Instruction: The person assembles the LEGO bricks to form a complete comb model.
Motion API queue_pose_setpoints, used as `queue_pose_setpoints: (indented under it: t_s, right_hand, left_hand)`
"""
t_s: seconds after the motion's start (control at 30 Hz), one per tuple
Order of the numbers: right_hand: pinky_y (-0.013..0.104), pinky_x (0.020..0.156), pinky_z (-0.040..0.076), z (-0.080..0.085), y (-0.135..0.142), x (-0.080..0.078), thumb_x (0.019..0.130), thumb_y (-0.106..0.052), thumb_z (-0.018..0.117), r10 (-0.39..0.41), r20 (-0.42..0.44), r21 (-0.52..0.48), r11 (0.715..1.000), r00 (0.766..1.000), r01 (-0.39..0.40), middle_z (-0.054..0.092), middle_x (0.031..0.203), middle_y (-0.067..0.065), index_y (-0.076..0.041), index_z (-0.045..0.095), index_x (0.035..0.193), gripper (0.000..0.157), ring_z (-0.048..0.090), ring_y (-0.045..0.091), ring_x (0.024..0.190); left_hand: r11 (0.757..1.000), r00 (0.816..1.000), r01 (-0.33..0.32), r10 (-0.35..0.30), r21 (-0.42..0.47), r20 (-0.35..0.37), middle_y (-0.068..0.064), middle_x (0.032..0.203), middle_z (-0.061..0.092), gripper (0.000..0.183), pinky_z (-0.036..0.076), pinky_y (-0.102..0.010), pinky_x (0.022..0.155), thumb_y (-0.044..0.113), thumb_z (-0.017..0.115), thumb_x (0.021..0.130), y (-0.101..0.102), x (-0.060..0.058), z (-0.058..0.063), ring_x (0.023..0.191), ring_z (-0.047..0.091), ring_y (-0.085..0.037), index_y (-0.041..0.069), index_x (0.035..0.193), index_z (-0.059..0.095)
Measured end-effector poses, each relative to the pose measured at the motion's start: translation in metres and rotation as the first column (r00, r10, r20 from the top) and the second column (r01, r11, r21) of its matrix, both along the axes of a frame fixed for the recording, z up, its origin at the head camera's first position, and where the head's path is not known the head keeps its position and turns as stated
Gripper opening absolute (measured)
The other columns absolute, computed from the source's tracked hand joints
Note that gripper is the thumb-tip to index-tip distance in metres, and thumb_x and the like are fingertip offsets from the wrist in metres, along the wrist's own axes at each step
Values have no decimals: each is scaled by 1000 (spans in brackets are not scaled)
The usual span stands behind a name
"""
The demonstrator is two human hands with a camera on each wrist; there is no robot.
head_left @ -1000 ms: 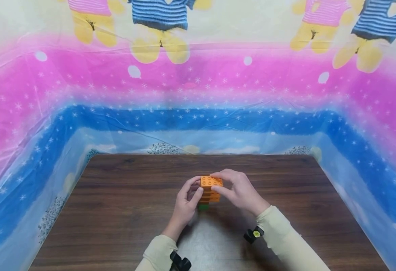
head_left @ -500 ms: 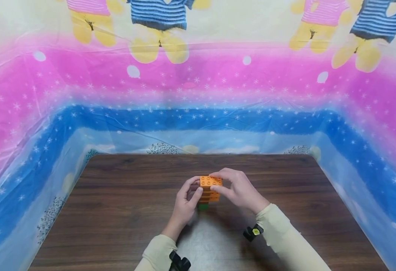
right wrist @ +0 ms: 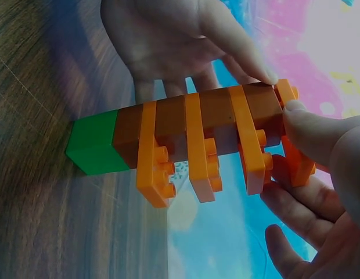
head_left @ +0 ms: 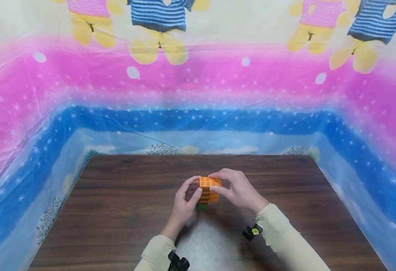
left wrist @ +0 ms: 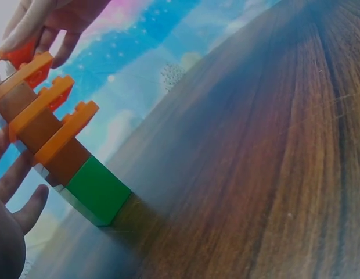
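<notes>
A tower of toy building bricks stands upright on the table, its base a green block [left wrist: 99, 190]. Above that, brown blocks [right wrist: 217, 115] alternate with flat orange bricks [right wrist: 194, 148] that jut out to one side. The topmost orange brick [head_left: 204, 181] has its studs facing up. My right hand [head_left: 241, 191] pinches this top brick at its right end, thumb on the near side and fingers on the far side. My left hand [head_left: 183, 204] holds the tower's upper left, thumb near the top brown block and fingers behind, partly hidden by the bricks.
The dark wood-grain table [head_left: 123, 222] extends around the tower on all sides. A printed cloth [head_left: 191, 120] hangs behind the table and along both sides. Small black devices sit on the left cuff [head_left: 178, 261] and right cuff [head_left: 252, 232].
</notes>
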State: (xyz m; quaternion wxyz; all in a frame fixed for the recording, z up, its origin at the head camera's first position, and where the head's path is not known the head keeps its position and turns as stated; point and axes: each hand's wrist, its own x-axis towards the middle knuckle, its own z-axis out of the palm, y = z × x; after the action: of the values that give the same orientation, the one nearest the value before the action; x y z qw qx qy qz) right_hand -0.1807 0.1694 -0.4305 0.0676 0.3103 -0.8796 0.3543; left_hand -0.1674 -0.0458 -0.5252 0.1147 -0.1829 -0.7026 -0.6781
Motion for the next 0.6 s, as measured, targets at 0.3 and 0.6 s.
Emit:
queue_pose_setpoints:
  t_s: [0.3, 0.6]
  right_hand:
    - [36, 77, 58, -2, 0, -2, 96, -28, 80, -5, -13, 1, 1000, 1000, 5, 75, 114, -5, -16, 75, 127, 33, 67, 9, 99]
    - [39, 90, 58, -6, 0, -1, 95, -30, 81, -21, -13, -39, 999, 1000, 20, 74, 118, -7, -18, 74, 127, 35, 68, 9, 106]
  left_hand:
    - [1000, 998, 20, -18, 21, -59, -9, 127, 66, 41, 53, -46, 104, 9, 64, 103, -2, -2, 10, 119, 66, -29, 15, 144, 60]
    - [999, 997, 26, -23, 32, -75, -10, 125, 66, 33, 55, -40, 101, 7, 64, 104, 0, -6, 14, 116, 67, -30, 5, 136, 64]
